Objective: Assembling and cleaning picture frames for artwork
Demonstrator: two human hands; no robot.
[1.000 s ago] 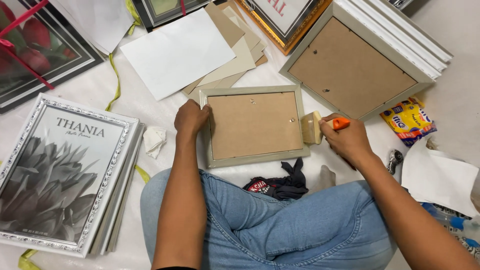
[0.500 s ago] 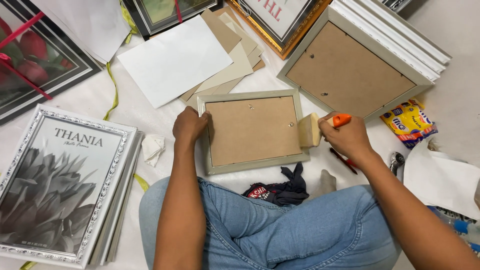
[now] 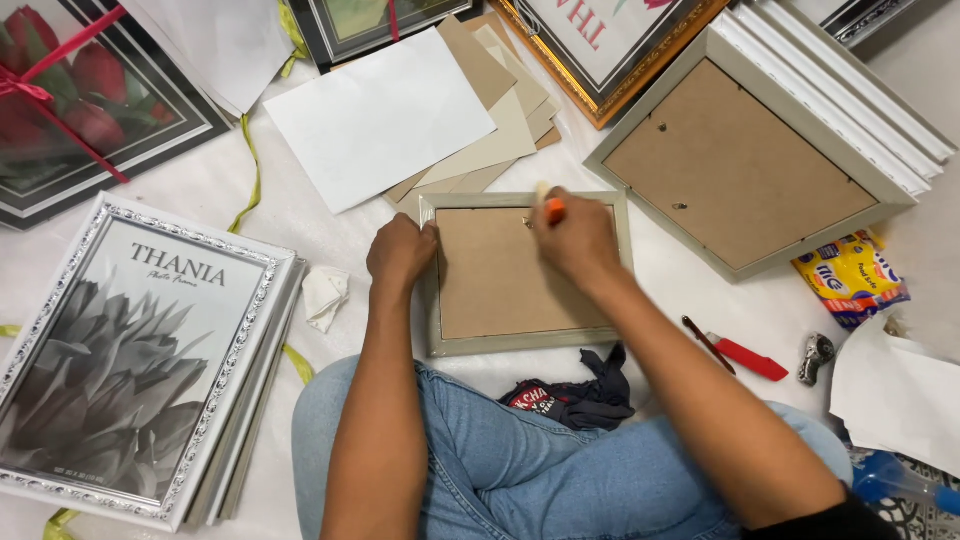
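A small pale green picture frame [image 3: 527, 341] lies face down in front of my knees, its brown backing board up. My left hand [image 3: 401, 254] presses on the frame's left edge near the top corner. My right hand [image 3: 573, 238] rests over the frame's top edge and grips a small brush with an orange handle [image 3: 551, 208], its pale head pointing at the upper rim of the frame.
A larger face-down frame [image 3: 745, 170] lies at the right, stacked framed prints [image 3: 130, 360] at the left. Loose paper and card sheets [image 3: 420, 115] lie behind the frame. A red-handled tool [image 3: 745, 357], a yellow packet [image 3: 850, 278], a dark cloth [image 3: 575, 398] are nearby.
My right hand has carried the brush from the frame's right edge over to its top edge. My left hand has stayed on the frame's left side.
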